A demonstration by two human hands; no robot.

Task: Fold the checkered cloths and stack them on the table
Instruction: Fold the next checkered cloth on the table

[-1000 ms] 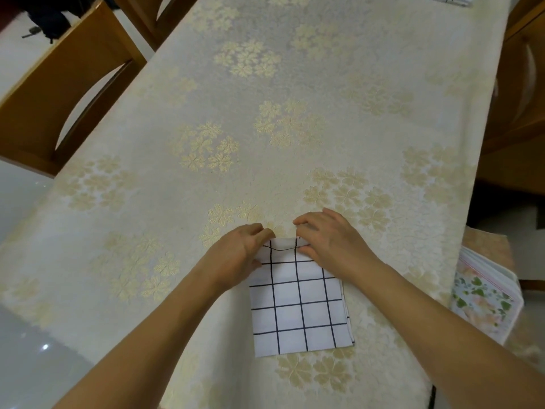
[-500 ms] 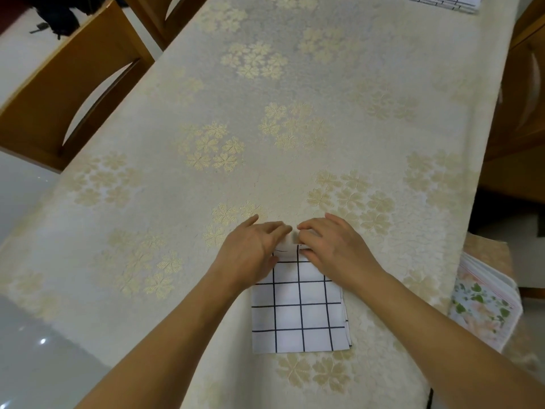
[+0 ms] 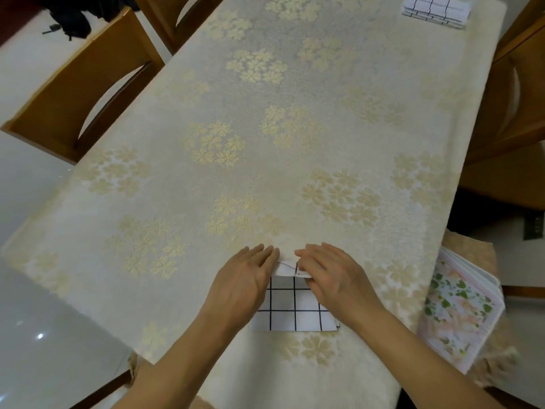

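The far edge of the checkered cloth (image 3: 295, 308) has just lifted and curled nearward, pinched by the right hand (image 3: 333, 278) and pressed flat-fingered by the left hand (image 3: 246, 281), so a further fold has probably begun.

A long table (image 3: 295, 93) runs away from me under a cream tablecloth (image 3: 368, 160) patterned with clusters of gold clover leaves. A wooden chair (image 3: 59, 93) with a curved back rail stands at its left side, a second chair (image 3: 165, 28) beyond it, and a third chair (image 3: 525, 93) at the right. The floor (image 3: 26, 202) is pale, glossy tile, catching a small bright glint (image 3: 39, 336) of light. A dark bundle (image 3: 73, 17) lies at far left.
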